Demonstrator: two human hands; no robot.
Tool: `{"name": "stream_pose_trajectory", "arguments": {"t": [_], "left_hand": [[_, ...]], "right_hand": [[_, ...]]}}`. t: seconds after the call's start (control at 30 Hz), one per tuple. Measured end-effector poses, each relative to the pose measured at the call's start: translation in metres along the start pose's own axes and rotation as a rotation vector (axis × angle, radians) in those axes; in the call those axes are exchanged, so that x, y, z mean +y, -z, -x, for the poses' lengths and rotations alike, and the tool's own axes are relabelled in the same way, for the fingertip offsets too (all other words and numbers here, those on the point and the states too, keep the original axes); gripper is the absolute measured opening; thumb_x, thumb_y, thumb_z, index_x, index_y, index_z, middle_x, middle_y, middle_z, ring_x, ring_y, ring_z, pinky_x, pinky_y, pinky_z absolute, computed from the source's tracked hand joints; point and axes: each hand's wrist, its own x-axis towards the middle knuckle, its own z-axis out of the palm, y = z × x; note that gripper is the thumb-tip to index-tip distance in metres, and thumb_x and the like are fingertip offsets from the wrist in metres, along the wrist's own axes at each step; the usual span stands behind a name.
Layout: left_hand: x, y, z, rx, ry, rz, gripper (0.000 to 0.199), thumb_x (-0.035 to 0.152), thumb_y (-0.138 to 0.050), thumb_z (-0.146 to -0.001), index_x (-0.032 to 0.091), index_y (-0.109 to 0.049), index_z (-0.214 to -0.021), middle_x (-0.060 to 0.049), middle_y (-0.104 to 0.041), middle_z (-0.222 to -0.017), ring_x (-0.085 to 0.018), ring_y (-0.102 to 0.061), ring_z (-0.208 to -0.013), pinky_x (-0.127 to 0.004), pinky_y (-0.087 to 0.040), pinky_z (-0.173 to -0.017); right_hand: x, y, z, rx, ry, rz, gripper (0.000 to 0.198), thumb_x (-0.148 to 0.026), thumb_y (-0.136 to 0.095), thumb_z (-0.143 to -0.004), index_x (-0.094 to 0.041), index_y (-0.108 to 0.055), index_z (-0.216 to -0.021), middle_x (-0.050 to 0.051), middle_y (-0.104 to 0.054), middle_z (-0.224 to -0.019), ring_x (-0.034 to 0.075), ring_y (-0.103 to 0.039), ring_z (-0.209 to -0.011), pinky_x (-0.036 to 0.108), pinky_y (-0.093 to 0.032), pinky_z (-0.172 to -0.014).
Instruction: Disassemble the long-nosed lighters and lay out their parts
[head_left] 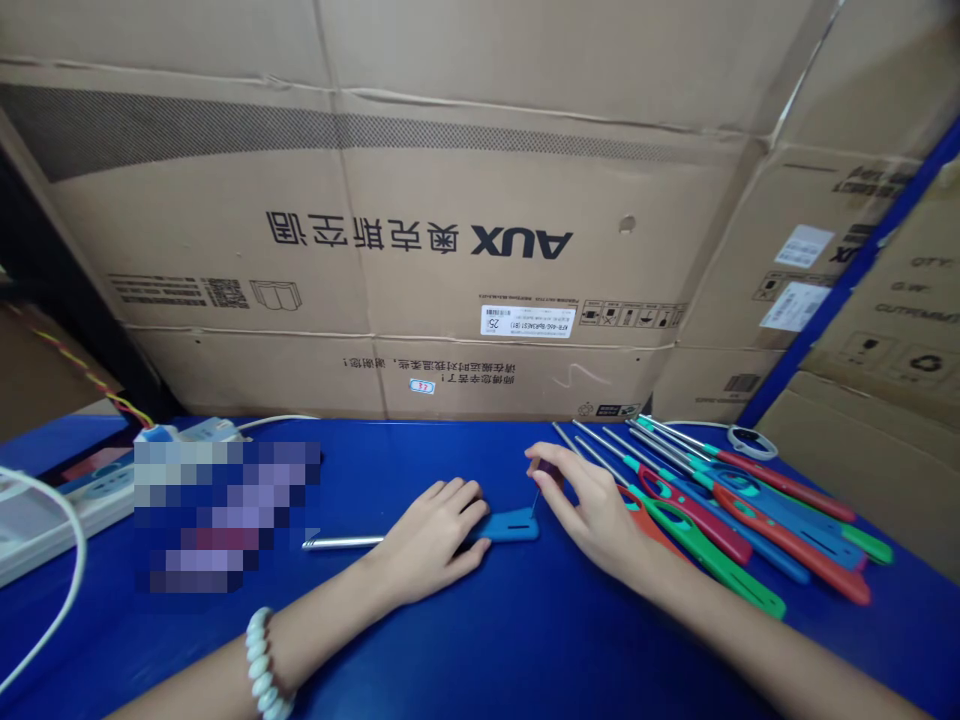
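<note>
**Both hands on blue long-neck lighter, counter centre**

Obs., head cam:

- Blue lighter [504,526] lies flat on blue counter [480,640], approx. centre; metal tube pts left, handle right.
- Left hand [433,540]: palm down, fingers loosely curled over lighter where tube meets handle, pressing it to counter. Not a closed grip; fingers rest on top. White bead bracelet [264,665] on that wrist.
- Right hand [592,510]: thumb + index pinched on a small dark piece w/ a thin pin [535,497] whose tip meets the handle's right end. Other fingers spread, relaxed. What the piece is: cannot tell.
- Just right of the right hand: row of lighters [739,510], red/green/blue handles, tubes pointing up-left, lying side by side, some overlapping. Right hand partly covers nearest ones.
- Small ring-shaped object [750,441] beyond the row, near boxes.
- Far left: white power strip [67,500] w/ cable; blurred patch beside it, contents unreadable.
- Background: stacked cardboard boxes [450,200], "AUX" print upside down.
</note>
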Motion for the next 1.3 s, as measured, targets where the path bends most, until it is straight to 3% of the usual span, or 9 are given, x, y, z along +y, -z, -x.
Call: {"name": "stream_pose_trajectory", "arguments": {"t": [0.1,0.23,0.4,0.5,0.77,0.9,1.0,1.1,1.3], "left_hand": [[0.000,-0.001,0.000,0.021,-0.008,0.004,0.017,0.030,-0.050,-0.090,0.019,-0.056,-0.102,-0.005,-0.056,-0.100,-0.024,-0.053,-0.091,-0.038,-0.043,-0.080],[0.001,-0.001,0.001,0.016,-0.017,0.011,0.018,0.030,-0.049,-0.091,0.018,-0.056,-0.102,-0.006,-0.057,-0.101,-0.024,-0.053,-0.092,-0.038,-0.044,-0.081],[0.001,-0.001,0.002,-0.005,-0.005,0.017,0.018,0.029,-0.051,-0.090,0.018,-0.056,-0.103,-0.006,-0.056,-0.103,-0.024,-0.053,-0.093,-0.040,-0.044,-0.083],[0.001,-0.001,0.001,-0.008,-0.008,0.016,0.019,0.029,-0.051,-0.091,0.018,-0.055,-0.105,-0.006,-0.056,-0.104,-0.025,-0.053,-0.094,-0.040,-0.044,-0.084],[0.001,0.000,0.001,-0.011,-0.009,0.021,0.018,0.029,-0.052,-0.091,0.018,-0.055,-0.105,-0.006,-0.056,-0.103,-0.024,-0.053,-0.093,-0.040,-0.044,-0.083],[0.001,0.001,0.001,0.001,-0.014,0.036,0.018,0.029,-0.052,-0.091,0.018,-0.056,-0.104,-0.006,-0.056,-0.104,-0.024,-0.053,-0.093,-0.039,-0.044,-0.084],[0.001,0.001,0.001,-0.003,-0.018,0.041,0.019,0.031,-0.052,-0.091,0.018,-0.056,-0.105,-0.007,-0.056,-0.104,-0.024,-0.053,-0.094,-0.039,-0.044,-0.084],[0.000,0.001,0.001,-0.005,-0.020,0.051,0.018,0.030,-0.052,-0.091,0.018,-0.056,-0.103,-0.006,-0.056,-0.103,-0.024,-0.053,-0.094,-0.039,-0.044,-0.083],[-0.001,0.001,0.000,0.020,-0.034,0.067,0.016,0.031,-0.049,-0.092,0.019,-0.056,-0.100,-0.006,-0.057,-0.101,-0.023,-0.054,-0.091,-0.036,-0.045,-0.081]], "right_hand": [[0.000,-0.003,0.001,0.067,0.085,0.062,0.018,-0.022,-0.047,-0.094,-0.020,-0.063,-0.103,0.008,-0.056,-0.096,0.020,-0.058,-0.090,0.032,-0.048,-0.078],[0.002,-0.007,0.001,0.061,-0.002,-0.009,0.028,-0.020,-0.041,-0.096,-0.025,-0.065,-0.110,0.004,-0.052,-0.084,0.016,-0.054,-0.074,0.030,-0.048,-0.068],[0.006,-0.011,0.004,0.006,-0.014,-0.017,0.038,-0.019,-0.036,-0.098,-0.029,-0.049,-0.132,0.003,-0.052,-0.085,0.015,-0.052,-0.071,0.029,-0.048,-0.067],[0.007,-0.015,0.007,0.069,0.025,-0.007,0.041,-0.019,-0.040,-0.097,-0.028,-0.037,-0.137,0.002,-0.056,-0.086,0.015,-0.054,-0.072,0.029,-0.047,-0.068],[0.002,-0.005,0.002,0.104,0.054,0.078,0.029,-0.021,-0.041,-0.097,-0.024,-0.054,-0.122,0.007,-0.056,-0.095,0.020,-0.055,-0.083,0.035,-0.046,-0.075],[-0.004,0.000,-0.002,0.170,0.013,0.012,0.032,-0.020,-0.043,-0.096,-0.027,-0.058,-0.123,0.003,-0.050,-0.084,0.017,-0.053,-0.074,0.033,-0.046,-0.069],[-0.006,0.002,-0.005,0.187,-0.070,-0.075,0.025,-0.022,-0.052,-0.091,-0.025,-0.062,-0.115,0.000,-0.051,-0.075,0.015,-0.051,-0.066,0.031,-0.045,-0.064],[-0.005,0.004,-0.009,0.211,-0.211,-0.215,0.014,-0.029,-0.064,-0.084,-0.021,-0.062,-0.095,0.000,-0.057,-0.075,0.013,-0.051,-0.060,0.028,-0.043,-0.057],[0.000,0.011,-0.016,0.130,-0.310,-0.416,0.017,-0.034,-0.071,-0.076,-0.019,-0.062,-0.080,0.000,-0.062,-0.067,0.015,-0.057,-0.059,0.028,-0.045,-0.057]]}}
